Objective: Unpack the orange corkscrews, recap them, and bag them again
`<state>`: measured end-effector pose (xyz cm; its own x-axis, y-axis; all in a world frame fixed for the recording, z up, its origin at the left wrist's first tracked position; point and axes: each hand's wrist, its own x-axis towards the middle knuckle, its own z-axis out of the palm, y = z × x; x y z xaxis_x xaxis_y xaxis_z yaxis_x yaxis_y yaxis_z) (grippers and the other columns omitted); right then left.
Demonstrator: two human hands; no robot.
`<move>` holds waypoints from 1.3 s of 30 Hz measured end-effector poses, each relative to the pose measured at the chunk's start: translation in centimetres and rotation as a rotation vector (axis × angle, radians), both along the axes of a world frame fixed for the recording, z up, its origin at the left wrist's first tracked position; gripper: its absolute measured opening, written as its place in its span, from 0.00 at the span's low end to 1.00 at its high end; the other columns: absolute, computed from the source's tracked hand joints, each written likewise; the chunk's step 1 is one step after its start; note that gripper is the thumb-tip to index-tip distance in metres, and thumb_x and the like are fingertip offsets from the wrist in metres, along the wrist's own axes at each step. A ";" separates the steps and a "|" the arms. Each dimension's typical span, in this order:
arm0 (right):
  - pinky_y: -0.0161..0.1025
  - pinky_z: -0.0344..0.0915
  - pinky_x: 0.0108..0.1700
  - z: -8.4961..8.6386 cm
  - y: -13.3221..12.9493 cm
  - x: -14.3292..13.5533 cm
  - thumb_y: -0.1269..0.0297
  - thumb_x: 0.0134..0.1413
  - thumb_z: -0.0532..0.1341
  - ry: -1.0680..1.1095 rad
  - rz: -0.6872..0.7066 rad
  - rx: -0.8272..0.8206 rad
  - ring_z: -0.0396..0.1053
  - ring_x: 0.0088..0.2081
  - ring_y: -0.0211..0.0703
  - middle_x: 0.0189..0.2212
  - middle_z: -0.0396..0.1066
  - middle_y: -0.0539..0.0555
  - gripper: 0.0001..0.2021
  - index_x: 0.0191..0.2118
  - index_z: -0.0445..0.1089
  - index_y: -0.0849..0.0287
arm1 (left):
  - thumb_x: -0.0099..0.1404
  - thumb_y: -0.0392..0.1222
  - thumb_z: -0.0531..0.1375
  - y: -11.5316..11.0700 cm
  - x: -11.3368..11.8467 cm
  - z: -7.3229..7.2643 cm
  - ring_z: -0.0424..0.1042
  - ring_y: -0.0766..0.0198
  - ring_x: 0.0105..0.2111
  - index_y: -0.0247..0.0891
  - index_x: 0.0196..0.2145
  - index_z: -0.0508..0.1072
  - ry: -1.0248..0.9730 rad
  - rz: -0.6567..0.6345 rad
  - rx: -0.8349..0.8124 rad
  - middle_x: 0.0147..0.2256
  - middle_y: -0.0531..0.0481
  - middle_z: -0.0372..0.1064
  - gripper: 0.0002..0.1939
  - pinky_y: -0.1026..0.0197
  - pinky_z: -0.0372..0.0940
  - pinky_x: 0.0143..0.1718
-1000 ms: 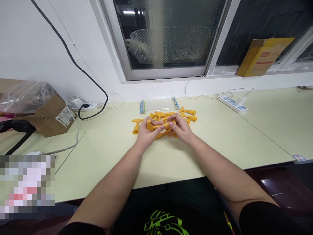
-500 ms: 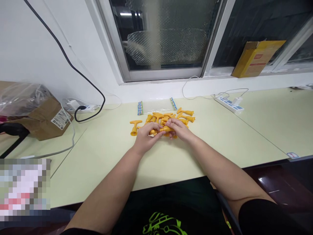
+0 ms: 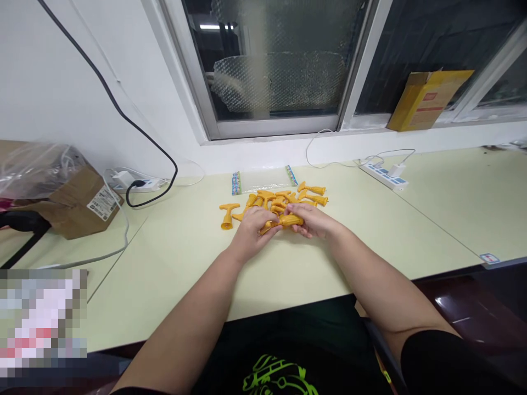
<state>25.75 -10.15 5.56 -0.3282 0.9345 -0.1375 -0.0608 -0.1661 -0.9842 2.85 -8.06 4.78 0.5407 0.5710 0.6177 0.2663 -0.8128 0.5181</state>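
Between my two hands lies a yellow T-handled plastic piece with a ribbed body, held sideways just above the table. My left hand is closed around its handle end at the left. The ribbed end sits in the closed fingers of my right hand. Behind and around the hands is a loose pile of similar yellow T-handled pieces, partly covered by the fingers. One more such piece stands apart, left of the pile, its flared end toward me.
A clear plastic bag with patterned ends lies behind the pile. Power strips with cables rest by the wall. At the left are an opened cardboard box and a black cable. A yellow carton leans on the window sill.
My hands have shifted slightly right with the yellow piece, and its ribbed body now shows more. My right hand has moved a little away from the left.
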 end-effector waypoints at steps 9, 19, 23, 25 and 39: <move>0.32 0.62 0.20 -0.4 1.2 2.3 0.50 0.53 0.68 -0.023 -0.360 0.252 0.68 0.21 0.38 0.27 0.73 0.46 0.19 0.43 0.65 0.53 | 0.65 0.51 0.62 4.8 -4.4 -0.9 0.72 0.62 0.28 0.43 0.56 0.61 -0.325 0.515 -0.655 0.37 0.49 0.79 0.25 0.60 0.65 0.33; 0.48 0.68 0.59 -1.1 8.5 3.7 0.67 0.59 0.60 -0.866 -0.360 0.453 0.71 0.57 0.51 0.58 0.72 0.61 0.22 0.60 0.70 0.60 | 0.67 0.50 0.57 4.6 -5.5 0.1 0.74 0.54 0.35 0.44 0.37 0.72 0.236 0.768 -0.400 0.32 0.49 0.76 0.09 0.57 0.61 0.37; 0.47 0.55 0.70 -0.1 13.4 3.3 0.71 0.64 0.55 -1.266 -0.093 0.471 0.61 0.68 0.54 0.67 0.63 0.64 0.22 0.61 0.71 0.64 | 0.63 0.53 0.61 4.5 -5.4 -0.2 0.73 0.56 0.32 0.43 0.31 0.70 0.272 0.673 -0.451 0.30 0.50 0.75 0.11 0.58 0.60 0.32; 0.47 0.51 0.72 -0.1 15.4 2.7 0.72 0.63 0.56 -1.300 -0.030 0.458 0.57 0.70 0.55 0.69 0.60 0.63 0.22 0.60 0.73 0.63 | 0.62 0.50 0.62 4.4 -5.4 -0.5 0.73 0.56 0.31 0.43 0.30 0.70 0.293 0.601 -0.486 0.29 0.50 0.75 0.10 0.58 0.60 0.31; 0.46 0.63 0.63 -2.2 17.2 2.2 0.56 0.74 0.47 -1.413 0.078 0.344 0.69 0.62 0.58 0.63 0.69 0.68 0.24 0.60 0.73 0.65 | 0.63 0.45 0.62 4.1 -4.9 -1.4 0.71 0.57 0.30 0.44 0.35 0.68 0.417 0.500 -0.496 0.29 0.52 0.72 0.06 0.58 0.58 0.30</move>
